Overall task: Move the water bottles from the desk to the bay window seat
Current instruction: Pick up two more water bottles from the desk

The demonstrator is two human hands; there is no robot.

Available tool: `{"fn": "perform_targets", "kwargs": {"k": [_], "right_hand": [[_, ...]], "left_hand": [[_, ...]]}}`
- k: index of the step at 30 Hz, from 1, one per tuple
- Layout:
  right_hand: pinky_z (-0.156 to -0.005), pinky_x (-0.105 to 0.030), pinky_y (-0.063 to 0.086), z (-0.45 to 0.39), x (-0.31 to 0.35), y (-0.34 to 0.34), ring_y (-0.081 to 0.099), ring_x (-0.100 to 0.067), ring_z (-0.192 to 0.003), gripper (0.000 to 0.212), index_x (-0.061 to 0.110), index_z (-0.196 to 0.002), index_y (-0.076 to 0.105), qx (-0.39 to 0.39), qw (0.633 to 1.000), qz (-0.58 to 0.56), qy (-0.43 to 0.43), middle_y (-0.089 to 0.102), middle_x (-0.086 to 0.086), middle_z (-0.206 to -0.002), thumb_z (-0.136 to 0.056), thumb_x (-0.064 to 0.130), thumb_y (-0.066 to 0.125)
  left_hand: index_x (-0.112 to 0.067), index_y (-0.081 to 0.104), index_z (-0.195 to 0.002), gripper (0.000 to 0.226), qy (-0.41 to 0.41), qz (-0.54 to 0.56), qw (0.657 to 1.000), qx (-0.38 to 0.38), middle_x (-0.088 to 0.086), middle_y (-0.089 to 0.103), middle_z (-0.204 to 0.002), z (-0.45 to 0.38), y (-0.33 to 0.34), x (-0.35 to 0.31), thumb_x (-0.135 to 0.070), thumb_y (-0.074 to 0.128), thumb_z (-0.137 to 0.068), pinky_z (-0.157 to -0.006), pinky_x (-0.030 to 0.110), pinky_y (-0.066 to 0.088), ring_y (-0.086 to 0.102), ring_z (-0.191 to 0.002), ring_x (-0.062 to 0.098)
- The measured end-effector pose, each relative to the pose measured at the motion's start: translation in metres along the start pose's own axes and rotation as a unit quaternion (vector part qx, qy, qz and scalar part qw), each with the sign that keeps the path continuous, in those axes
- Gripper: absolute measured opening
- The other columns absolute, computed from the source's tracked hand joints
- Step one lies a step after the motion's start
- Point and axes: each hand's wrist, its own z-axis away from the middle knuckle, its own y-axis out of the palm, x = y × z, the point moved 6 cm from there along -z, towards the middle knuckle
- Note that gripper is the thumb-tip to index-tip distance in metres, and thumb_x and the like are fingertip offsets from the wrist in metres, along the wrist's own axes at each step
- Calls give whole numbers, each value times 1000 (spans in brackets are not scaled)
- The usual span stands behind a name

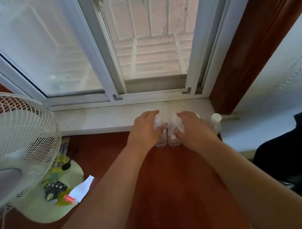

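Note:
Two clear plastic water bottles stand side by side on a red-brown wooden surface (170, 185), right against the pale stone window ledge (96, 120). My left hand (145, 131) is closed around the upper part of the left bottle (161, 142). My right hand (193, 129) wraps around the top of the right bottle (174, 141), which carries a small red mark. Both bottle bases touch the wood. A third clear bottle with a white cap (216, 122) stands just right of my right hand, at the ledge's corner, untouched.
A white pedestal fan (16, 135) fills the left side, its pale green base (50, 200) and a white paper slip (82, 190) below it. The sliding window frame (116, 91) rises behind the ledge. Dark wooden trim (247, 61) and a dark cloth (290, 150) border the right.

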Motion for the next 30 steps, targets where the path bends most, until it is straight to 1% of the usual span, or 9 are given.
{"fn": "perform_targets", "kwargs": {"k": [3,5,8,11,14,17,21,25,30], "right_hand": [[-117,-43,36,-14,1,8,38,-24,-147,67,24,-159,30,16,1000,7,13,30,1,-165,-99,27,61],[-114,-42,39,-19,2,11,43,-25,-143,64,24,-158,32,12,1000,14,17,37,-2,-161,-100,25,59],[-95,-35,44,-22,4,11,56,-26,-126,46,23,-146,47,-9,999,28,23,54,-6,-143,-101,20,57],[-83,-31,37,-22,6,9,59,-27,-116,32,20,-133,56,-19,999,29,27,59,-6,-131,-101,20,59],[-81,-32,38,-17,10,5,59,-26,-111,27,18,-127,59,-27,999,16,17,59,-5,-124,-100,23,61],[-84,-35,47,-8,13,1,60,-24,-106,27,20,-122,61,-33,999,7,-3,59,-2,-118,-97,29,66],[-84,-34,49,10,10,7,61,-21,-102,25,21,-118,61,-26,999,15,-33,61,1,-113,-95,31,66],[-86,-34,53,30,4,20,61,-16,-99,25,25,-119,63,0,999,-6,-44,62,6,-113,-94,30,67],[-90,-34,52,51,0,34,62,-15,-103,33,26,-122,65,7,999,-20,-46,65,7,-112,-91,30,73]], "left_hand": [[-25,50,-149,56,2,-33,999,15,1,52,-149,-6,2,-6,-35,67,-96,-111,44,44,46,-135,26],[-24,51,-148,52,-5,-39,999,24,4,55,-146,-9,5,-6,-31,65,-98,-108,44,45,47,-133,27],[-23,53,-146,48,-13,-25,999,27,8,59,-139,-10,7,-3,-24,64,-99,-105,42,47,50,-128,28],[-22,54,-145,46,-14,-23,999,30,9,61,-136,-8,5,-1,-22,64,-100,-104,41,47,51,-127,29],[-23,54,-145,46,-15,-26,999,41,9,61,-138,-1,1,2,-19,63,-100,-105,41,48,52,-129,28],[-24,55,-145,47,-14,-33,998,54,8,61,-139,12,-2,6,-16,61,-99,-106,41,49,55,-128,27],[-27,56,-142,43,-1,-25,998,61,3,63,-135,36,-3,12,-22,60,-99,-103,39,50,55,-128,23],[-26,56,-144,43,16,-16,996,81,-3,62,-141,57,-1,14,-20,58,-101,-110,38,44,48,-135,20],[-27,52,-148,48,22,-11,996,84,-8,59,-144,85,-2,17,-22,59,-101,-110,28,37,42,-136,15]]}}
